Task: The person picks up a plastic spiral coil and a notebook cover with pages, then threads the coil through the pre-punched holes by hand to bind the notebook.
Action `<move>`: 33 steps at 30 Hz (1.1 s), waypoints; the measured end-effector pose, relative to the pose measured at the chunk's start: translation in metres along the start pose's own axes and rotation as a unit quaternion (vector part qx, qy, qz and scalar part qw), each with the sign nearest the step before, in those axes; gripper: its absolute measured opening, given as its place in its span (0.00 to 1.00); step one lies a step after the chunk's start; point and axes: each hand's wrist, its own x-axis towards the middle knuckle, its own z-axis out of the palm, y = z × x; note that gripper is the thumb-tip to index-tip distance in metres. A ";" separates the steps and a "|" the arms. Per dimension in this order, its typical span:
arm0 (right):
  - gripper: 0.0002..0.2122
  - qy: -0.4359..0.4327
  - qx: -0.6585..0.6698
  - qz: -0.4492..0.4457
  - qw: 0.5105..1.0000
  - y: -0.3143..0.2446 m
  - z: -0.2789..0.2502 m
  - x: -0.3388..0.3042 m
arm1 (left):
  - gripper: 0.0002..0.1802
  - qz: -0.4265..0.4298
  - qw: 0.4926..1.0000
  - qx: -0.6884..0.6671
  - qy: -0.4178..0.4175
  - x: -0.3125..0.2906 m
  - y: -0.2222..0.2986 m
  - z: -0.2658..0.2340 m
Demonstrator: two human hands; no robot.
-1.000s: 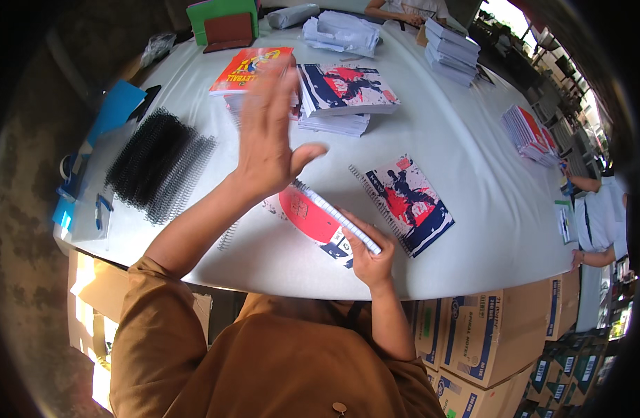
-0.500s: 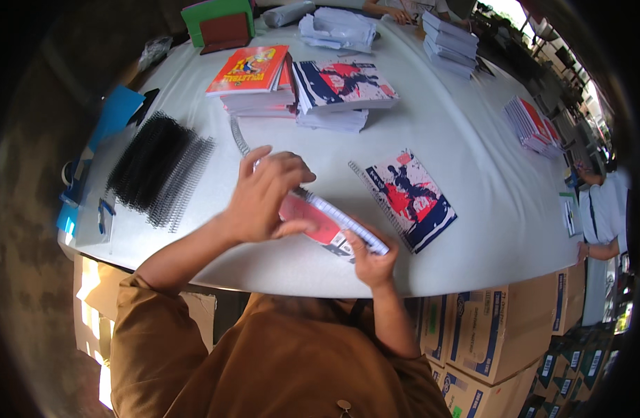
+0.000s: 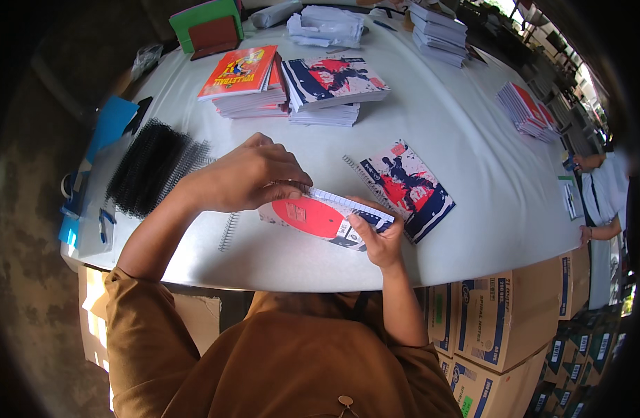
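The thin notebook with the red and dark blue cover lies on the white table, near the front edge, right in front of the person. The right hand pinches its right end, thumb on top and fingers below, so the book does not slide. The left hand curls over the left end, with the fingertips pressed along the top edge where the lined white pages show. It looks like both hands keep the pages lined up, though the fingertips hide what is under them.

A loose silver wire spiral lies just beside the left wrist, close enough to grab. A finished notebook with a splashy red, white and blue cover lies just to the right, touching nothing. A heap of black wire spirals sits to the left, near the table's side edge.

Two stacks of notebooks, one with an orange-red cover and one with a blue and red cover, stand well back. Between them and the hands the table is bare, so there is room to push things forward. Brown cardboard boxes stand below the front edge.
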 end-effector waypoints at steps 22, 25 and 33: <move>0.14 0.014 0.019 0.044 0.999 -0.001 -0.001 0.002 | 0.09 -0.017 1.000 0.011 0.006 0.005 -0.021 0.005; 0.14 0.012 0.007 0.030 0.999 0.002 -0.001 0.002 | 0.08 -0.029 0.998 -0.040 0.033 0.005 -0.021 0.010; 0.12 0.018 -0.072 -0.025 0.997 0.000 0.011 -0.003 | 0.08 -0.004 0.995 0.092 0.047 0.003 0.000 0.011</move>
